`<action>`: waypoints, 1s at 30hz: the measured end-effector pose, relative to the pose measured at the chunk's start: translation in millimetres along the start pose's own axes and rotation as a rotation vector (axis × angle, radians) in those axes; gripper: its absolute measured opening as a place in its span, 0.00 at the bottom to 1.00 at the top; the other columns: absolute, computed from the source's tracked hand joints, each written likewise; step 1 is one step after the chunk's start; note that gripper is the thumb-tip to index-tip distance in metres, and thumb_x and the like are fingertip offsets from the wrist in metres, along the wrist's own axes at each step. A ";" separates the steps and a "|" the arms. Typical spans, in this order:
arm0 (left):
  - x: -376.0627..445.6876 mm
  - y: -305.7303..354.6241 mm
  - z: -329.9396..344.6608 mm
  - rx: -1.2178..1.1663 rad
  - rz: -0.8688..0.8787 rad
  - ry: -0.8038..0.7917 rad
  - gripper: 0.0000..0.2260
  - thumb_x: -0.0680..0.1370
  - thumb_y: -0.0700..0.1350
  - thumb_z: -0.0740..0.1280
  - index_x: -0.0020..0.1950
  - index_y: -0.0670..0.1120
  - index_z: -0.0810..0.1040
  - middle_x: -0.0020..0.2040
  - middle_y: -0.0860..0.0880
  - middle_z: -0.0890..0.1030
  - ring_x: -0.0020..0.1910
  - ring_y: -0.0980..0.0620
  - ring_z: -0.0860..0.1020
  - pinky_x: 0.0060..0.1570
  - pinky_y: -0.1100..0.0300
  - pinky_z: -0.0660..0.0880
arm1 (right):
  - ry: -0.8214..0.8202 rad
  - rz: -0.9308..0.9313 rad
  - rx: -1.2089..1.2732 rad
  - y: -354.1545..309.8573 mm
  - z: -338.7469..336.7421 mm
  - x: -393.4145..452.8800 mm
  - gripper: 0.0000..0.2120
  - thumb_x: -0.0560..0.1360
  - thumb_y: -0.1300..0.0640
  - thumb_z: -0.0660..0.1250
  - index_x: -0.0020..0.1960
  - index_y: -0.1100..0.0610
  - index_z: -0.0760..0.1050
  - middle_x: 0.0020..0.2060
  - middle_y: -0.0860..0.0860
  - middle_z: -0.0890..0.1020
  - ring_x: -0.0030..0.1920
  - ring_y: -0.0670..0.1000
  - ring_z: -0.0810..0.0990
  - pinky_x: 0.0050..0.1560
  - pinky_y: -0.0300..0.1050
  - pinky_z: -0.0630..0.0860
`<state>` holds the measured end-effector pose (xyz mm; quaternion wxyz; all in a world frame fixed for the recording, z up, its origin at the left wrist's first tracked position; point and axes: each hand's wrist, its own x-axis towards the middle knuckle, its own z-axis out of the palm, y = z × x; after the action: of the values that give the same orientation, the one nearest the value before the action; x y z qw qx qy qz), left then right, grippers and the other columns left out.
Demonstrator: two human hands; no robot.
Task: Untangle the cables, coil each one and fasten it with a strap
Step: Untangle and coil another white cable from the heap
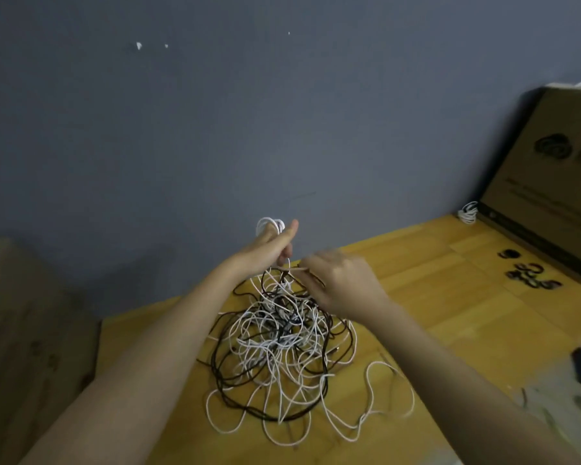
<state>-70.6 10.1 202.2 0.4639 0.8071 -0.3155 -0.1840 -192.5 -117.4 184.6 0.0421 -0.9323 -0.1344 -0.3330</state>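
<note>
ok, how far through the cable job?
Done: one white bundle lies by the cardboard box. In hand: left hand holds a white coil; right hand feeds strand. Left: the tangle of white and dark cables; straps wait.

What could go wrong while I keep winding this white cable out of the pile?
The left hand grips a small white coil whose free run drops straight into the tangle; pulling upward may tighten knots with the dark cables. The right hand is blurred at the strand, so its hold is unclear; a slip could let the loops spring loose.
</note>
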 end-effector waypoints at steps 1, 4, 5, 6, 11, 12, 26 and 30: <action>-8.2 -2.0 2.5 0.017 -0.012 -0.062 0.29 0.79 0.66 0.48 0.44 0.41 0.71 0.36 0.48 0.75 0.34 0.54 0.73 0.44 0.58 0.72 | 0.004 0.031 0.058 6.5 -7.2 2.0 0.13 0.77 0.49 0.60 0.42 0.55 0.77 0.33 0.49 0.79 0.34 0.52 0.76 0.30 0.43 0.69; -36.2 -2.4 11.2 -0.152 0.028 -0.246 0.25 0.83 0.57 0.46 0.48 0.38 0.71 0.28 0.53 0.73 0.24 0.57 0.69 0.34 0.65 0.71 | 0.035 0.301 0.316 28.1 -23.3 9.7 0.06 0.75 0.51 0.68 0.44 0.53 0.78 0.36 0.45 0.78 0.38 0.47 0.75 0.37 0.42 0.71; -45.2 1.3 13.0 -0.269 0.038 -0.287 0.20 0.84 0.52 0.47 0.47 0.40 0.70 0.26 0.54 0.71 0.23 0.57 0.66 0.33 0.66 0.71 | 0.050 0.392 0.435 33.3 -23.3 11.3 0.04 0.74 0.52 0.70 0.43 0.51 0.77 0.35 0.43 0.77 0.36 0.44 0.74 0.37 0.39 0.70; -52.6 5.7 13.2 -0.374 0.048 -0.317 0.16 0.84 0.49 0.48 0.45 0.42 0.69 0.25 0.54 0.68 0.22 0.58 0.63 0.32 0.66 0.72 | 0.057 0.466 0.564 35.5 -19.5 11.6 0.04 0.73 0.53 0.71 0.41 0.50 0.77 0.34 0.43 0.77 0.34 0.42 0.73 0.35 0.37 0.69; -63.5 12.9 10.4 -0.809 0.120 -0.325 0.16 0.81 0.52 0.53 0.40 0.43 0.68 0.23 0.54 0.63 0.20 0.58 0.59 0.30 0.64 0.71 | -0.024 0.772 1.047 7.6 34.5 -7.6 0.11 0.80 0.61 0.61 0.43 0.53 0.78 0.27 0.53 0.69 0.25 0.43 0.67 0.28 0.38 0.66; -61.7 13.2 11.9 -0.864 0.114 -0.249 0.16 0.81 0.52 0.52 0.41 0.43 0.68 0.23 0.54 0.64 0.20 0.58 0.59 0.31 0.63 0.70 | -0.083 0.805 1.086 -1.0 47.2 -14.3 0.11 0.81 0.60 0.59 0.44 0.54 0.77 0.27 0.53 0.69 0.25 0.44 0.68 0.29 0.40 0.67; -47.5 -57.4 7.3 0.578 -0.103 -0.136 0.17 0.83 0.55 0.49 0.61 0.43 0.64 0.55 0.41 0.76 0.41 0.52 0.75 0.40 0.55 0.73 | 0.011 0.483 0.538 -20.0 73.0 -64.7 0.12 0.79 0.54 0.60 0.56 0.55 0.79 0.40 0.42 0.80 0.37 0.37 0.75 0.38 0.30 0.69; -57.6 -59.2 3.5 0.409 -0.117 -0.234 0.29 0.76 0.68 0.55 0.63 0.45 0.71 0.55 0.49 0.78 0.43 0.54 0.76 0.46 0.54 0.73 | -0.090 0.763 0.346 19.1 73.9 -68.1 0.10 0.78 0.57 0.65 0.57 0.56 0.80 0.49 0.50 0.78 0.51 0.52 0.76 0.49 0.46 0.74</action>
<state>-94.9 69.0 149.5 0.2396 0.8743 -0.3505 -0.2352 -192.6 -138.5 84.5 0.3127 -0.9080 0.1648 -0.2251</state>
